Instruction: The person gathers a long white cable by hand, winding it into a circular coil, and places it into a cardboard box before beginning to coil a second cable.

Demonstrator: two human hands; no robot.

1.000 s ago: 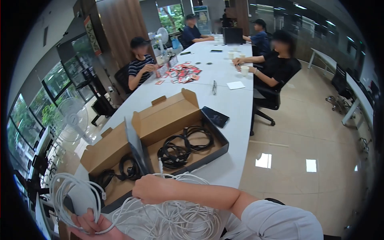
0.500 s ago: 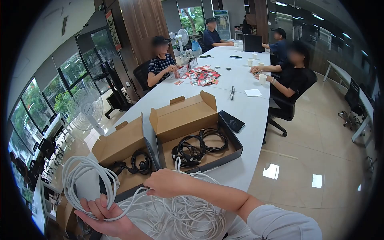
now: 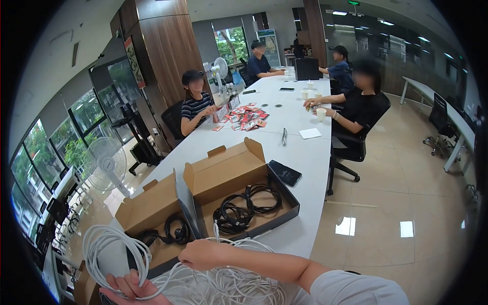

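Note:
My left hand (image 3: 131,288), at the lower left, has its fingers wrapped round a coil of white cable (image 3: 90,249) whose loops stand up above it. My right hand (image 3: 206,254) is closed in a pinch on a strand running from that coil. Below my right forearm lies a loose, tangled heap of the same white cable (image 3: 223,288) on the table. Just beyond my hands are two open cardboard boxes with black cables inside: a left box (image 3: 145,203) and a right box (image 3: 223,173). Black cables (image 3: 246,206) lie looped in the right one.
A black phone (image 3: 285,173) lies beside the right box. Farther up the white table (image 3: 305,157) are glasses (image 3: 284,136), white paper (image 3: 310,133), cups and a pile of red packets (image 3: 247,118). Several people sit round it. A white fan (image 3: 107,162) stands left.
The view has tilted up a little, so the hands and boxes sit lower in the frame. Both hands keep their hold on the white cable, and the coil looks about the same.

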